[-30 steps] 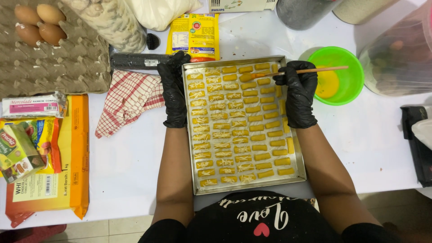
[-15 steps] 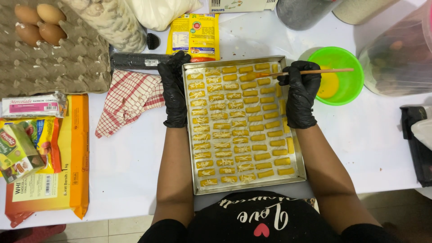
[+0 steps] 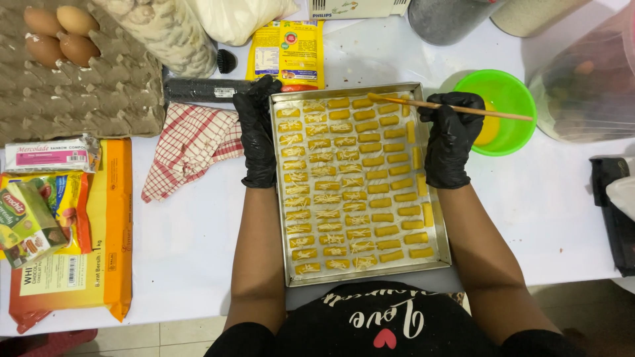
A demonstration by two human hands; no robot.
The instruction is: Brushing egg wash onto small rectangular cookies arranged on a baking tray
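Here, the left hand (image 3: 258, 135) lay flat, fingers together, steadying the baking tray (image 3: 442, 254) at its nine o'clock edge. The right hand (image 3: 450, 139) was closed on a brush (image 3: 456, 108) over pastry sticks (image 3: 380, 188) at one o'clock. Glaze might drip from the green bowl (image 3: 512, 92).

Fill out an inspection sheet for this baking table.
Surface: white table, crowded along its left and far edges.
Job's things: metal baking tray of yellow pastry sticks in rows, the left rows topped with shreds; wooden brush; green bowl of yellow liquid.
Clutter: egg carton with three eggs, red checked cloth, yellow packet, boxes and packets at left.
Grippers: left hand, black-gloved, on the tray's left rim; right hand, black-gloved, holds the brush over the top row.
Cables: nothing seen.
Surroundings: tiled floor below.
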